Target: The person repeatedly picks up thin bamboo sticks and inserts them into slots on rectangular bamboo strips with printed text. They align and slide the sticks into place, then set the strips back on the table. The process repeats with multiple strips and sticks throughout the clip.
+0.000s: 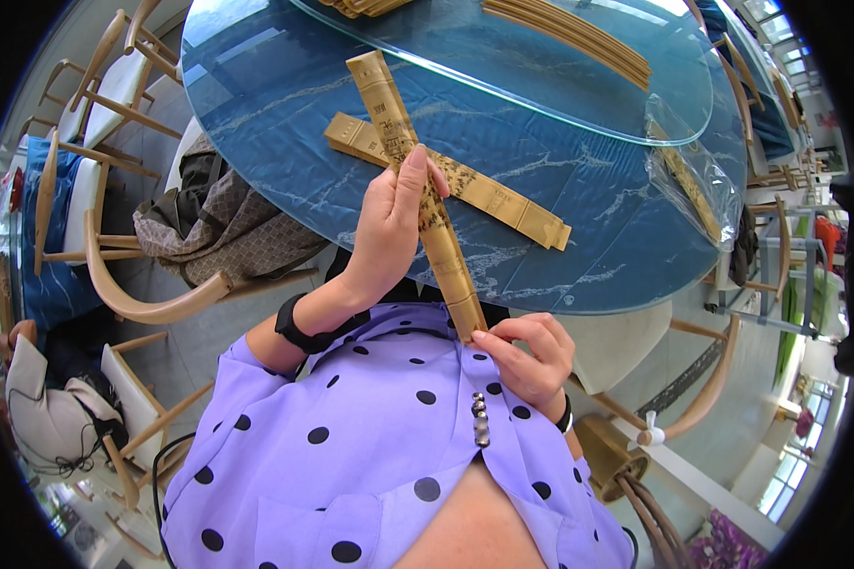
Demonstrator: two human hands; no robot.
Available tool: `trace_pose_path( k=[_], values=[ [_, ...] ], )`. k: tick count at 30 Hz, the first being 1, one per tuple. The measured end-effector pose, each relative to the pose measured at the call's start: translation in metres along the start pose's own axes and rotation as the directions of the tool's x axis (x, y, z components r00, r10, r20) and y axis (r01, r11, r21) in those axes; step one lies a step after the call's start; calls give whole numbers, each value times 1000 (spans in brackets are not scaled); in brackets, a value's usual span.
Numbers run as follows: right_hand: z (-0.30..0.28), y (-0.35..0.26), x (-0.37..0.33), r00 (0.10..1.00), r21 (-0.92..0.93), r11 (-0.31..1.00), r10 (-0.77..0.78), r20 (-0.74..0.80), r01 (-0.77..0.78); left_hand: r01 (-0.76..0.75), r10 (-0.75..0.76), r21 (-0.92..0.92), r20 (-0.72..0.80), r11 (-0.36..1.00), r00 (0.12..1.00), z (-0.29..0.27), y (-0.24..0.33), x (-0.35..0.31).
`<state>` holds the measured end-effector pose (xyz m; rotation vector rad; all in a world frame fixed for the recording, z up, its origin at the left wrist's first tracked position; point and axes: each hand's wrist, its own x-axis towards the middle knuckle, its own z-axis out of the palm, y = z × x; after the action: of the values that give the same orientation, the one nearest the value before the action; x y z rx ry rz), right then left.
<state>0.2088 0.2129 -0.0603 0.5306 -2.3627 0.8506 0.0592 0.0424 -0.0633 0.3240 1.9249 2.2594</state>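
My left hand (396,213) is wrapped round the middle of a long, narrow gold cardboard box (443,251) with dark printed patterns, thumb on its top face. The box looks flat and slants from over the table toward my body. At its near end, my right hand (529,356) pinches the edge between thumb and bent fingers. Beneath the held box, a stack of similar flat gold boxes (505,202) lies crosswise on the blue table (304,175). Their tabbed end points to the right. My left palm hides part of the held box.
A raised glass turntable (541,104) covers the table's far part, with a row of gold boxes (579,38) on it. At the right lies a clear plastic bag (704,171) with a gold strip inside. Wooden chairs (152,299) stand around, one holding a brown patterned bag (228,213).
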Motion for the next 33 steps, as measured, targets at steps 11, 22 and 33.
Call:
trace_pose_path(
  k=[11,22,33],
  values=[
    [1,-3,2,1000,-30,999,25,19,-24,40,-44,99,30,994,999,-1,3,-5],
    [1,-4,-2,999,-79,997,8,53,-4,58,-55,195,-20,979,998,9,11,-2],
    [2,-4,-1,999,-72,997,15,48,-11,29,-23,199,-30,980,999,8,5,1]
  ],
)
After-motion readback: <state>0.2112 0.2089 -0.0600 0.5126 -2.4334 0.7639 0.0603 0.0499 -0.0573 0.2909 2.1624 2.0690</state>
